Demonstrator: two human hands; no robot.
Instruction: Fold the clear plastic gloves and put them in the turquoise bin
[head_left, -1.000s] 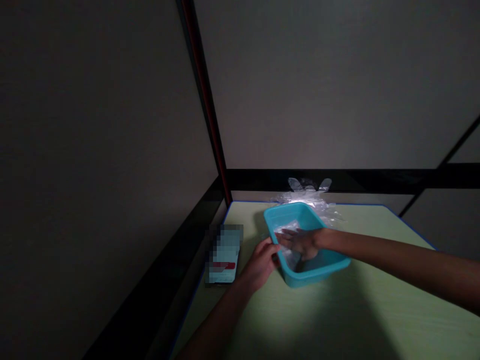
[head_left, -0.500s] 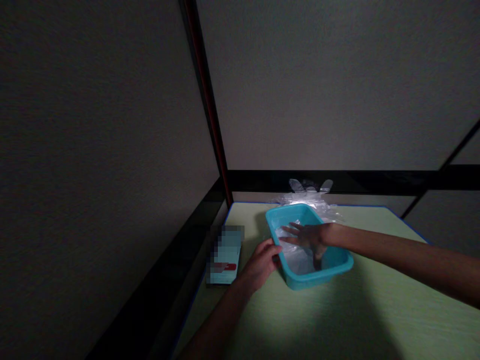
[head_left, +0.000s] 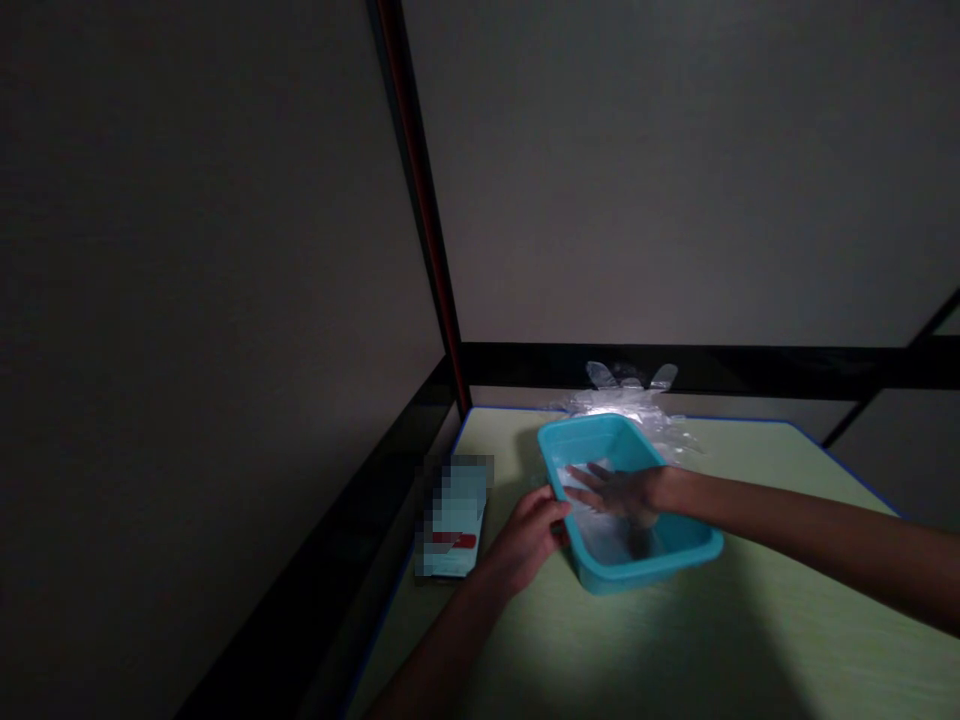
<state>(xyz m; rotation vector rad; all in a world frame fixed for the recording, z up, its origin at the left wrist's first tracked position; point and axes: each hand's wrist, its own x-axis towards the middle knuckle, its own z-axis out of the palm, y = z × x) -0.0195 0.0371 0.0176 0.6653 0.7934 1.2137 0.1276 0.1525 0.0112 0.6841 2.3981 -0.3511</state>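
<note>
A turquoise plastic basin (head_left: 652, 573) is on the table. My left hand (head_left: 529, 535) grips its left side, with the thumb at the rim and the fingers against the outer wall. Inside the basin, my right hand (head_left: 622, 493) lies palm down with fingers spread over thin, clear plastic (head_left: 600, 530) on the bottom. The plastic looks crumpled, and part of it is hidden beneath that hand. Behind the basin lies a pile of clear disposable plastic gloves (head_left: 626, 398), some with their fingers sticking up.
A pale box with a red mark (head_left: 457, 520), mostly blurred out, sits near the left edge of the light green table (head_left: 570, 660). Walls (head_left: 675, 180) with dark trim stand close behind and to the left.
The view has shifted slightly, so everything appears a little lower and to the right. My right hand stays spread in the basin, and my left keeps its grip on the side.
</note>
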